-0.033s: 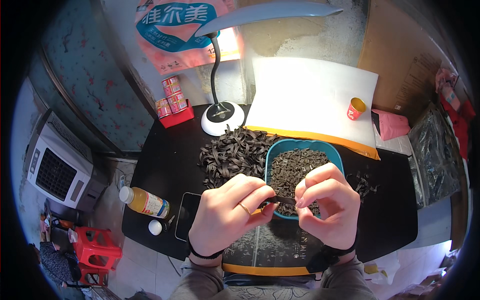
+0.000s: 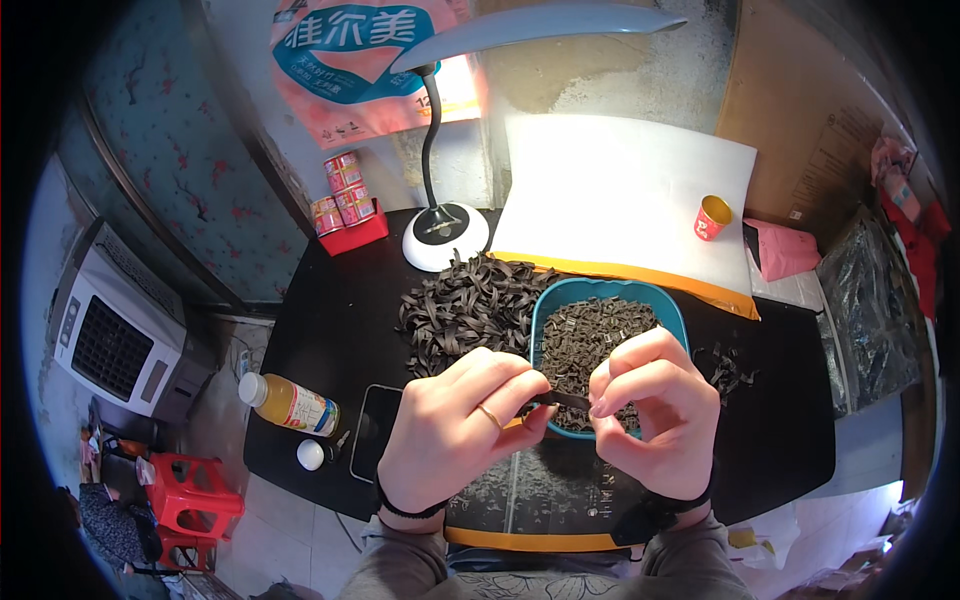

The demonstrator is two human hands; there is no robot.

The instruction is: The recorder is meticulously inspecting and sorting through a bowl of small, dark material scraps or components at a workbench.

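A short dark flat strip (image 2: 570, 400) stretches between my two hands, over the near part of a teal plastic bin (image 2: 560, 290). My left hand (image 2: 445, 425), wearing a ring, is closed and pinches the strip's left end. At the other end, my right hand (image 2: 665, 405) holds it between thumb and fingertips. Many small dark pieces (image 2: 590, 340) fill the bin below. Left of the bin lies a heap of longer dark strips (image 2: 465, 310). My fingers cover both ends of the held strip.
A white-based desk lamp (image 2: 445, 235) stands behind the heap. On the left are a juice bottle (image 2: 290, 405), a small white-capped bottle (image 2: 312, 455) and a phone (image 2: 375, 430). Red tins (image 2: 345, 200) and a red cup (image 2: 712, 218) sit farther back. Loose bits (image 2: 730, 372) lie right of the bin.
My right thumb and fingertips have shifted very slightly at the strip's end. Everything else looks the same.
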